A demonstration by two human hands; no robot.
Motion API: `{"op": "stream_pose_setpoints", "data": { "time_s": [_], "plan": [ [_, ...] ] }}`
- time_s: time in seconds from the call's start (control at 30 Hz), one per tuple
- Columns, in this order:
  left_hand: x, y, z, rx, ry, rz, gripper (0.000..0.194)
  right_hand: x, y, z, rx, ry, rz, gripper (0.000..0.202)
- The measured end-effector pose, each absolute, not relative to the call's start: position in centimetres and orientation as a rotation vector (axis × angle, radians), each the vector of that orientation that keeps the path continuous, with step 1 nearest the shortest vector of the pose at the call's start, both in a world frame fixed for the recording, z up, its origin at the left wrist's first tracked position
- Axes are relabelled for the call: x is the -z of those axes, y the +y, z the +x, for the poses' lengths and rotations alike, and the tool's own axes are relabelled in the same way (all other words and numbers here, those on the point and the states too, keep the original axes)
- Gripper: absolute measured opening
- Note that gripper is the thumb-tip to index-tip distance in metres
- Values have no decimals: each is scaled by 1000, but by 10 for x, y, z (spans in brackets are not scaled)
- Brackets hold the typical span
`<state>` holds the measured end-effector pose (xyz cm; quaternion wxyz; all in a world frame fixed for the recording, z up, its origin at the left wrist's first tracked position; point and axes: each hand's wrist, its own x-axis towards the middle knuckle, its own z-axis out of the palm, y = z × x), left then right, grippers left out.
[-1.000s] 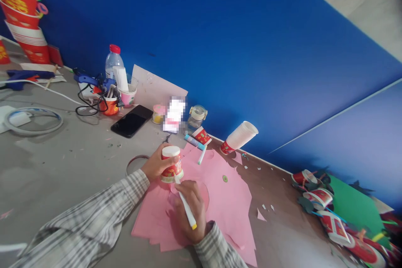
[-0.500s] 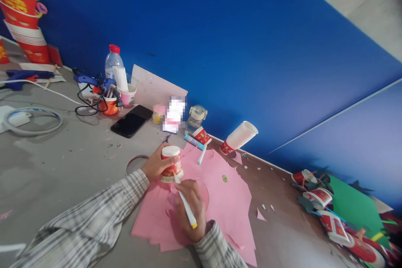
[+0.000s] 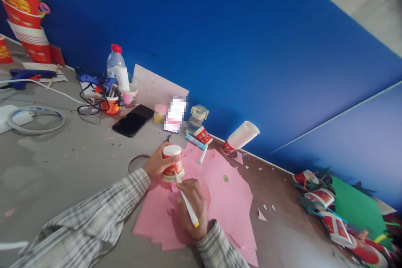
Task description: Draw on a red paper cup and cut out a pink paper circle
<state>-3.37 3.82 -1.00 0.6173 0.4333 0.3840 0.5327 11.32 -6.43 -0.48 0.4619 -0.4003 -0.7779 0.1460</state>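
My left hand [image 3: 157, 162] is wrapped round a red patterned paper cup [image 3: 171, 166] that is turned upside down, its white base on top. In my right hand [image 3: 194, 207] is a white marker [image 3: 189, 209] with a yellow end, its tip touching or very near the lower side of the cup. Pink paper sheets [image 3: 226, 209] lie stacked under both hands, with cut curves in them. On the pink paper, right of the cup, sits a small green round piece [image 3: 226, 179]. Another marker [image 3: 203, 155] and a blue glue stick [image 3: 196, 141] rest behind the cup.
A black phone [image 3: 133, 120], a lit, blurred-out screen [image 3: 176, 114] and a glass jar [image 3: 197, 118] stand behind. To the right are stacked cups [image 3: 241, 136] and decorated cups [image 3: 336, 226]. A roll of tape [image 3: 130, 163] lies left; glue guns with cords are farther left.
The whole view has shifted very slightly. Both hands, the cup and the marker keep nearly the same positions.
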Motion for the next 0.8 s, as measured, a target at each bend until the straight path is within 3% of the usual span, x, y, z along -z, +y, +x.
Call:
{"op": "stream_pose_setpoints", "data": {
  "time_s": [0.8],
  "plan": [
    [13,38,-33,-1193,874,1053,59,1,-64,113,-359,-1908,-979,36]
  ]
}}
